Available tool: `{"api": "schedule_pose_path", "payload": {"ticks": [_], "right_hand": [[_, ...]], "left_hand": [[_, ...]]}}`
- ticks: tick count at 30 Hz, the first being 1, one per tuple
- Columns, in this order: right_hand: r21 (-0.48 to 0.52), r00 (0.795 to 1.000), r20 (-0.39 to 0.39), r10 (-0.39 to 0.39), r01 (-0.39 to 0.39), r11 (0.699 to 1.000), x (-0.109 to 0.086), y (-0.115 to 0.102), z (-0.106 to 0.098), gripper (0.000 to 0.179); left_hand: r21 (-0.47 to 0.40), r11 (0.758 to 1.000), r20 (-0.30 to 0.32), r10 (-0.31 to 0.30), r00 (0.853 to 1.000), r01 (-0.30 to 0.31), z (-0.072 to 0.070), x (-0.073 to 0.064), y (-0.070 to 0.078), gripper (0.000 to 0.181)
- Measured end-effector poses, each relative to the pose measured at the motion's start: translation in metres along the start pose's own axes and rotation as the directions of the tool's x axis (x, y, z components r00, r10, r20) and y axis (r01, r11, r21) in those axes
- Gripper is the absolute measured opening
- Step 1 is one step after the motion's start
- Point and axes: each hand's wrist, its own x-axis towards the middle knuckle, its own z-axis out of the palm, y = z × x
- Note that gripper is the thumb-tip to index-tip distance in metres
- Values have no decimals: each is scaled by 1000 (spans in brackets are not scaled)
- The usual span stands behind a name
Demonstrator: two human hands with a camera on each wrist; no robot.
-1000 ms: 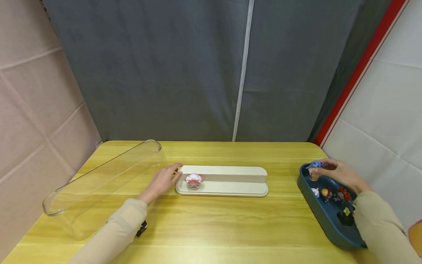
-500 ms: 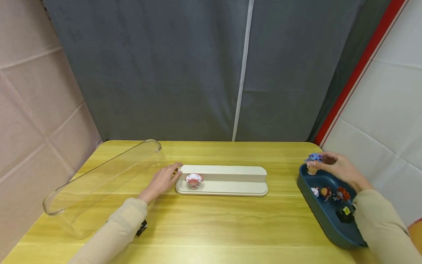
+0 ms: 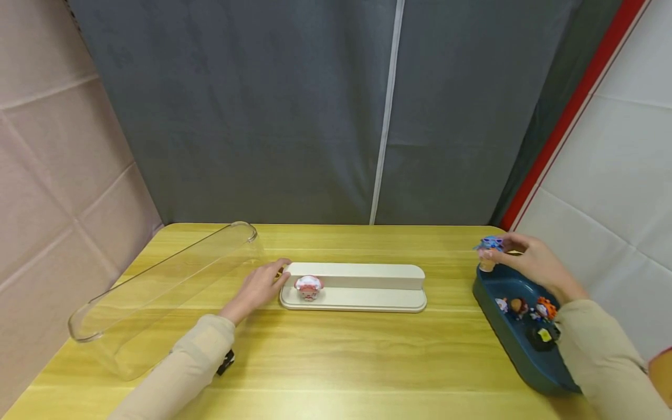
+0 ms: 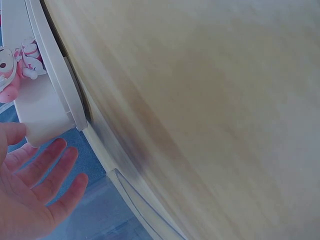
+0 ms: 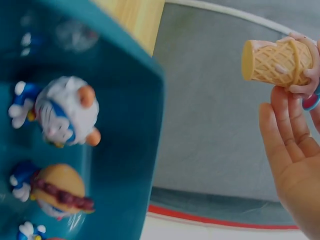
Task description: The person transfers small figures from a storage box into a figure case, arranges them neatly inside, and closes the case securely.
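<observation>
My right hand (image 3: 532, 262) pinches a figurine (image 3: 490, 252) with a blue top and an ice-cream-cone base, above the far end of the dark blue tray (image 3: 504, 344). In the right wrist view the waffle cone (image 5: 277, 62) of that figurine points left, its upper part cut off by the frame. My left hand (image 3: 257, 290) touches the left end of a cream display base (image 3: 367, 298), fingers extended and relaxed. On that base's left part stands a pink and white figurine (image 3: 308, 287), also partly visible in the left wrist view.
Several small figurines (image 3: 518, 307) lie inside the blue tray, along with a black and yellow one (image 3: 543, 336). A long clear cover (image 3: 173, 291) rests on the left of the wooden table (image 3: 336, 361). A small black object (image 3: 226, 363) shows beside the left sleeve.
My right hand has lifted the cone figurine out of the blue tray and moved it up and slightly left. My left hand and the display base have stayed in place.
</observation>
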Motion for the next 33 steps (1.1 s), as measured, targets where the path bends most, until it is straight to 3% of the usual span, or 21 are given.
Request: {"api": "schedule_pose_path", "payload": {"ticks": [9, 19, 28, 33], "right_hand": [[12, 1000, -2, -28, 28, 1000, 0, -21, 6, 45], [55, 988, -49, -147, 149, 987, 2, -40, 24, 37], [61, 992, -50, -118, 121, 991, 6, -49, 44, 44], [81, 989, -50, -141, 145, 986, 5, -51, 54, 46]], "left_hand": [[3, 1000, 4, 8, 1000, -8, 0, 0, 1, 32], [10, 1000, 0, 8, 1000, -8, 0, 0, 2, 31], [3, 999, -31, 47, 998, -47, -1, -1, 5, 32], [-3, 1000, -6, 19, 1000, -19, 1, 0, 4, 32]]}}
